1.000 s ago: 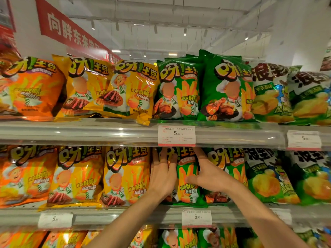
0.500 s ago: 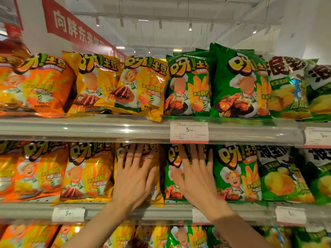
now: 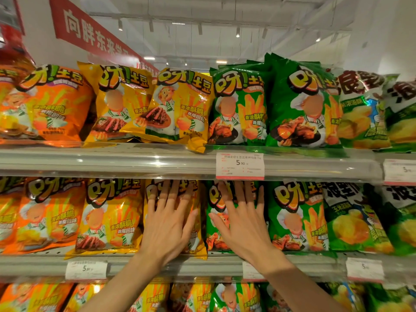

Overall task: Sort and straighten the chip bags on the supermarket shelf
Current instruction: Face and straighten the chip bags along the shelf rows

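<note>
Orange bags (image 3: 47, 217), yellow bags (image 3: 110, 217), green bags (image 3: 297, 217), red banner (image 3: 94, 34).

Shelf levels in view: three — upper shelf (image 3: 157, 163), middle shelf (image 3: 202, 266), and a lower level cut off by the frame edge.

Upper shelf, front row:
- Orange bags: one full (image 3: 51, 104), plus one cut off at the left edge.
- Yellow bags: two (image 3: 117, 102) (image 3: 184, 109).
- Green bags: two (image 3: 238, 106) (image 3: 301, 104).
- Corn-snack bags: two (image 3: 362, 113) (image 3: 403, 118).

Middle shelf, front row:
- Orange bags: one full (image 3: 47, 215), plus one cut off at the left.
- Yellow bags: two (image 3: 110, 217) (image 3: 198, 235).
- Green bags: two (image 3: 213, 224) (image 3: 297, 217).
- Corn-snack bags: two (image 3: 353, 219) (image 3: 403, 224).

Price tags: five (image 3: 239, 165) (image 3: 399, 172) (image 3: 86, 269) (image 3: 252, 271) (image 3: 364, 269).

Hands: two, left (image 3: 167, 224) and right (image 3: 244, 226).

Rear rows and lower-level bags: count cannot be determined.
</note>
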Demonstrator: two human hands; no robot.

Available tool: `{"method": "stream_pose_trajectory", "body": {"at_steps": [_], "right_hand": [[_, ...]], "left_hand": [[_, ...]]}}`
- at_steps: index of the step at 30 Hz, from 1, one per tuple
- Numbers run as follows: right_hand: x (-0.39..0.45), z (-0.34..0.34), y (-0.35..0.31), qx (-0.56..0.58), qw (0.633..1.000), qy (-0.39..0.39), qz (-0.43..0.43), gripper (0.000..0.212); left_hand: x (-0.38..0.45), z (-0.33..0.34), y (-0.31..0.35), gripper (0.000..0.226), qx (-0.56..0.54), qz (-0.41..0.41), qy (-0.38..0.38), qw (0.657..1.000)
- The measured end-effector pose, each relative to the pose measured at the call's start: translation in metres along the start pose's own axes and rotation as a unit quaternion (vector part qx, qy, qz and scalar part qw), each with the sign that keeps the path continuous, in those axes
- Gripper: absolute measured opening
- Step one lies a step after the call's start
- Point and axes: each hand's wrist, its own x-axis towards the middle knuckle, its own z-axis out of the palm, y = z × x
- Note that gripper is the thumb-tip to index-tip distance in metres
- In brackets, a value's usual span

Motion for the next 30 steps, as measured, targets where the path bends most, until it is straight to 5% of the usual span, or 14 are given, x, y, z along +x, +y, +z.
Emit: {"method": "stream_pose_trajectory", "body": {"at_steps": [6, 12, 21, 30], "right_hand": [[-0.012, -0.027, 0.048, 0.042, 0.997, 0.061, 0.018, 0.064], [-0.029, -0.063, 0.141, 0.069, 0.987, 0.086, 0.113, 0.061], [-0.032, -0.069, 0.221, 0.197, 0.976, -0.061, 0.075, 0.085], [-0.019, -0.063, 0.226, 0.386, 0.906, -0.158, 0.077, 0.092]], "left_hand": [[0.007, -0.011, 0.045, 0.048, -0.102, -0.003, 0.065, 0.993], [0.017, -0.009, 0.134, 0.052, -0.233, 0.012, 0.026, 0.972], [0.041, 0.017, 0.208, 0.065, -0.212, -0.007, -0.076, 0.974], [0.078, 0.034, 0.226, 0.067, -0.345, -0.139, -0.170, 0.913]]}}
